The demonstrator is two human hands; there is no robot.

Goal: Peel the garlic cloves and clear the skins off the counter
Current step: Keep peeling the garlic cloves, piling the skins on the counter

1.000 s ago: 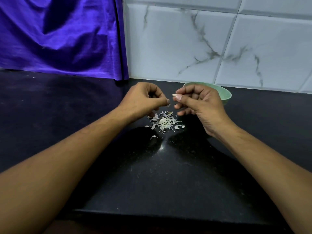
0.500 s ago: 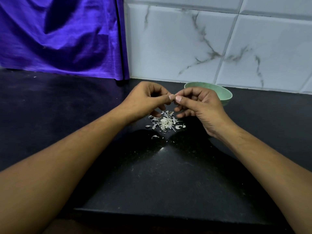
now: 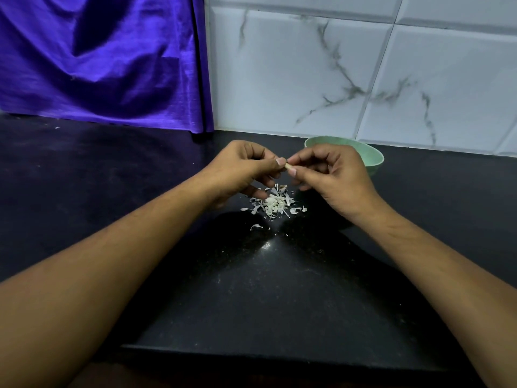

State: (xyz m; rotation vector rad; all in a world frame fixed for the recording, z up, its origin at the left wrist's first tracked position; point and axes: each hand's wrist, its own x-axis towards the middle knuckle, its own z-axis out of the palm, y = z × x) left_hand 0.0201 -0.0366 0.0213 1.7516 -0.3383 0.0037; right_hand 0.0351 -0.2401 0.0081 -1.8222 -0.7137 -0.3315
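A small pale garlic clove (image 3: 288, 165) is held above the black counter (image 3: 265, 289), mostly hidden by fingertips. My right hand (image 3: 333, 177) pinches it between thumb and forefinger. My left hand (image 3: 240, 172) meets it from the left, thumb and forefinger tips pinched at the clove's end. Directly below lies a little heap of white garlic skins (image 3: 272, 204), with a few stray flakes nearer me. A green bowl (image 3: 366, 155) stands behind my right hand; its contents are hidden.
A purple cloth (image 3: 98, 60) hangs at the back left down to the counter. White marble-look tiles (image 3: 349, 68) form the back wall. The counter's front edge (image 3: 251, 351) runs near my forearms.
My hands were slightly apart a second ago; the left thumb and forefinger have come back to the clove held by the right hand. The skin heap looks the same.
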